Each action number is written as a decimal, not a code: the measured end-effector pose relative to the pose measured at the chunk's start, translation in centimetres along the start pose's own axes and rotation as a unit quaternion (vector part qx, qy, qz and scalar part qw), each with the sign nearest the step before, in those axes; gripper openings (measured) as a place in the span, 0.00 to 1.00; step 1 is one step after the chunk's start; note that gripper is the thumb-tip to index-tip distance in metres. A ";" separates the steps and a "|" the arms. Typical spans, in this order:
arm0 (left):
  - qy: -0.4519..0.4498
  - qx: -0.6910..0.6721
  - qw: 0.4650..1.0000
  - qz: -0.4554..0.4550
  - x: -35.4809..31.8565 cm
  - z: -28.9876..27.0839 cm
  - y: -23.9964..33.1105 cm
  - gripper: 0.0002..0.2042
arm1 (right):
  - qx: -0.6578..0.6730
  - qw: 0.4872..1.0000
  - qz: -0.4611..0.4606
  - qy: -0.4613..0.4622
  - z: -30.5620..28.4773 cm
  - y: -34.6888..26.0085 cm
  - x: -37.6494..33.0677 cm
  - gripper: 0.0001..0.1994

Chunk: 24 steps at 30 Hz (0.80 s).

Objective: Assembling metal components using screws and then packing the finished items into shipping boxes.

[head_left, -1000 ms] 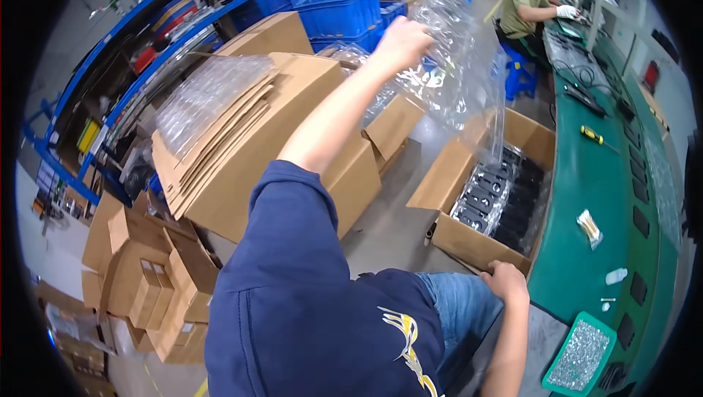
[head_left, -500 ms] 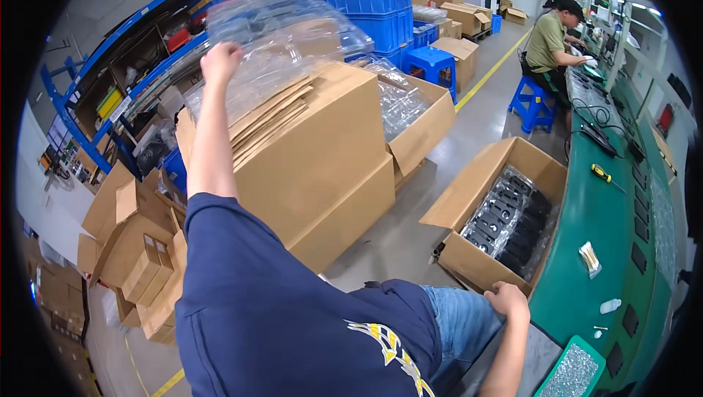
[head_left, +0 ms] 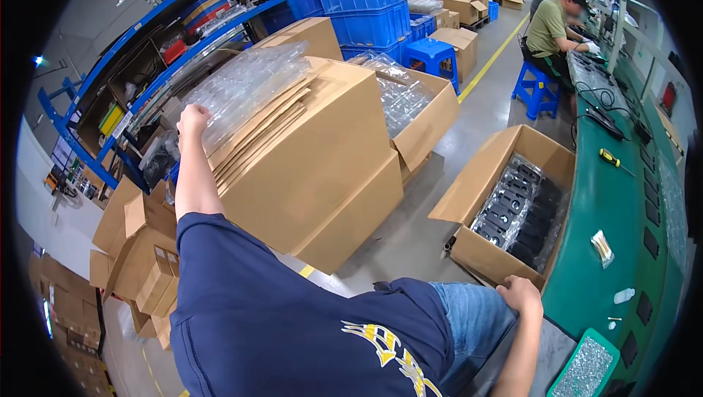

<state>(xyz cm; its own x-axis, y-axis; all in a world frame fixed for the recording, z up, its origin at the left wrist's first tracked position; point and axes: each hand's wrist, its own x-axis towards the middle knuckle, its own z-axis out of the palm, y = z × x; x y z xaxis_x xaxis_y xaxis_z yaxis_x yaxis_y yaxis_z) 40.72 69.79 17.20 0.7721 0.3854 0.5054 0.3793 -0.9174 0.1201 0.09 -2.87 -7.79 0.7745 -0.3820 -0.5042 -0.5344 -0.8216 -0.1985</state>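
Observation:
My left hand [head_left: 193, 120] is stretched out to the far left, fingers curled closed at the near-left edge of a clear plastic tray [head_left: 253, 86]. That tray lies on flattened cardboard sheets [head_left: 267, 126] atop a tall cardboard box [head_left: 315, 170]. Low on the right, my right hand [head_left: 521, 294] rests loosely by my jeans-covered knee, near the corner of an open carton [head_left: 469, 250], holding nothing I can see. Inside the carton are black parts [head_left: 512, 203] in clear trays.
A green workbench [head_left: 586, 250] runs along the right, with a yellow screwdriver [head_left: 615, 161], a bag of cotton swabs [head_left: 602, 248], a small white bottle [head_left: 624, 296] and a green tray of small metal pieces [head_left: 586, 368]. Co-workers [head_left: 553, 31] sit farther along. Blue shelving [head_left: 110, 122] stands left.
The clear tray, raised above the stack before, now lies lower on it. My left hand has moved down and left with its edge. My right hand stays by the knee.

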 end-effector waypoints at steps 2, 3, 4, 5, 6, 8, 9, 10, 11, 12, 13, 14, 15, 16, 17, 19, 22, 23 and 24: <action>0.004 0.044 0.999 0.009 0.6 0.1 0.6 0.17 | -0.003 1.000 0.001 -0.004 -0.2 -0.3 -0.1 0.23; 0.012 0.065 0.998 0.012 1.3 -0.6 1.8 0.19 | 0.000 1.000 0.009 -0.009 -0.5 -0.6 -0.2 0.23; 0.003 0.046 0.998 0.032 0.9 -1.9 4.2 0.22 | 0.002 1.000 0.019 -0.015 -0.7 -0.9 -0.4 0.23; 0.003 0.010 0.998 0.068 1.2 -2.5 6.3 0.23 | 0.004 0.999 0.029 -0.021 -0.9 -1.2 -0.6 0.23; 0.005 -0.024 0.995 0.100 1.0 -3.4 7.6 0.24 | 0.006 0.999 0.034 -0.027 -1.0 -1.2 -0.7 0.23; -0.062 -0.170 0.965 0.189 -0.1 -4.0 11.6 0.28 | 0.005 0.999 0.032 -0.022 -0.6 -0.7 -0.6 0.23; -0.063 -0.170 0.965 0.192 -1.0 -3.8 13.2 0.28 | 0.005 1.000 0.025 -0.015 -0.3 -0.4 -0.4 0.22; -0.080 -0.162 0.961 0.209 -1.8 -3.5 14.6 0.28 | 0.006 1.000 0.017 -0.006 -0.1 -0.3 -0.2 0.22; -0.096 -0.154 0.957 0.227 -2.2 -3.3 15.5 0.29 | 0.006 1.000 0.010 0.002 0.1 -0.2 -0.2 0.22; -0.138 -0.137 0.951 0.242 -1.4 -2.6 14.9 0.28 | 0.008 1.000 0.008 0.002 0.0 -0.2 -0.2 0.22; -0.178 -0.120 0.942 0.256 -0.7 -2.0 14.1 0.27 | 0.006 1.000 0.007 -0.002 -0.1 -0.4 -0.2 0.22; -0.179 -0.120 0.941 0.260 -0.6 -1.3 14.2 0.27 | 0.007 1.000 0.012 -0.007 -0.2 -0.5 -0.1 0.22; -0.174 -0.101 0.950 0.240 -0.8 -0.8 14.1 0.25 | 0.008 1.000 0.016 -0.012 -0.3 -0.6 -0.1 0.22; -0.169 -0.082 0.958 0.219 -1.0 -0.6 14.0 0.23 | 0.008 1.000 0.019 -0.017 -0.4 -0.5 0.0 0.22; -0.169 -0.081 0.957 0.221 -1.1 -0.6 13.7 0.23 | 0.010 1.000 0.019 -0.018 -0.3 -0.4 -0.1 0.22; -0.201 -0.121 0.953 0.190 -1.5 -0.8 12.8 0.20 | 0.011 1.000 0.010 -0.011 -0.3 -0.2 -0.2 0.22; -0.228 -0.163 0.948 0.151 -1.8 -0.9 11.2 0.18 | 0.006 1.000 -0.006 -0.001 -0.3 -0.2 -0.2 0.22; -0.215 -0.155 0.950 0.163 -2.0 -0.7 10.6 0.17 | 0.008 1.000 -0.004 -0.004 -0.2 -0.2 -0.2 0.22; -0.202 -0.148 0.952 0.175 -2.2 -0.4 10.1 0.17 | 0.009 1.000 -0.002 -0.008 -0.1 -0.1 -0.3 0.22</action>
<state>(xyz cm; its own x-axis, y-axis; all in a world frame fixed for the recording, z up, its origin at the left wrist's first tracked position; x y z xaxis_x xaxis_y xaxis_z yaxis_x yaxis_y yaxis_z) 42.70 59.64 17.67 0.9808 0.0034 0.1951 -0.0504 -0.9615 0.2701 -0.03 -2.68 -7.53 0.7713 -0.3724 -0.5161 -0.5379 -0.8149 -0.2160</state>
